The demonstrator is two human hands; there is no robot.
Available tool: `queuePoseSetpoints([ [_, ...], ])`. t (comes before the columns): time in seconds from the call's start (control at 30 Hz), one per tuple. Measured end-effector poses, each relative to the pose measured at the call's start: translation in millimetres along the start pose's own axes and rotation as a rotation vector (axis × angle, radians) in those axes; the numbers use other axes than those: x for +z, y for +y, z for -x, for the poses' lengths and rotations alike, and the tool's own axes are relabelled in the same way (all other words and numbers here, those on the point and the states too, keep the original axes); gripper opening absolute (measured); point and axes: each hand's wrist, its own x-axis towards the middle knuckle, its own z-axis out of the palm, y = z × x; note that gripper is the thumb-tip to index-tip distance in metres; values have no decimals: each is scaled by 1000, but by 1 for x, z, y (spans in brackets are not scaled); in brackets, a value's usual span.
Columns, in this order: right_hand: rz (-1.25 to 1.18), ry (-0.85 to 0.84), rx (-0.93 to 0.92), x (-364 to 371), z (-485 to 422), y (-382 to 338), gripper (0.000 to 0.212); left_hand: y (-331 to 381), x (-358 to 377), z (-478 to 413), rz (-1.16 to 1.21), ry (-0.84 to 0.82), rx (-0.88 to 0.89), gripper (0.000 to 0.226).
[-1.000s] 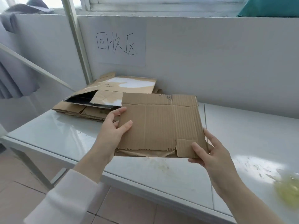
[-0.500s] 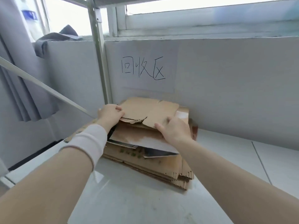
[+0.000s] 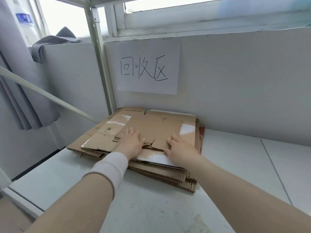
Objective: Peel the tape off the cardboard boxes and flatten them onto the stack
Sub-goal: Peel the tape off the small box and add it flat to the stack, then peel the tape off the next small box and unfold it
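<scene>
A flattened brown cardboard sheet (image 3: 154,130) lies flat on top of the stack of flattened boxes (image 3: 168,177), which sits on the white table against the back wall. My left hand (image 3: 130,142) rests palm down on the sheet's near left edge, fingers spread. On the sheet's near right corner, my right hand (image 3: 180,149) also presses flat with its fingers apart. Neither hand grips anything. No tape is visible on the top sheet.
The white table (image 3: 235,165) runs to the right of the stack and toward me. A paper sign with handwritten characters (image 3: 148,68) hangs on the wall above the stack. A metal post (image 3: 99,56) and a slanted bar (image 3: 45,95) stand left, beside grey curtains.
The sheet I carried over the table a second ago now lies flat on the stack. Both hands went from holding its edges to pressing down on it with open palms.
</scene>
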Motion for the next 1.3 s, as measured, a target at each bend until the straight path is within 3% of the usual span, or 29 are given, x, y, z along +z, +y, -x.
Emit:
queuePoseSetpoints([
  [0.1, -56, -44, -23, -21, 11, 4, 49, 25, -15, 22, 2, 17, 62, 40],
  [0.23, -139, 157, 7, -55, 52, 39, 46, 70, -51, 59, -79, 184, 124, 34],
  [0.37, -20, 236, 114, -84, 124, 114, 51, 129, -70, 79, -387, 301, 254, 36],
  [0.57, 253, 233, 354, -107, 280, 260, 55, 304, -45, 142, -508, 335, 607, 37],
  [0.77, 316, 213, 630, -119, 434, 394, 55, 508, 9, 242, -403, 300, 1026, 44],
  [0.93, 359, 214, 798, -128, 520, 471, 55, 637, 51, 307, -280, 265, 1247, 46],
  [1.1, 365, 219, 894, -133, 573, 535, 56, 734, 78, 342, -73, 245, 1342, 55],
  [1.3, 328, 206, 944, -132, 595, 585, 55, 814, 91, 345, 27, 183, 1311, 61],
])
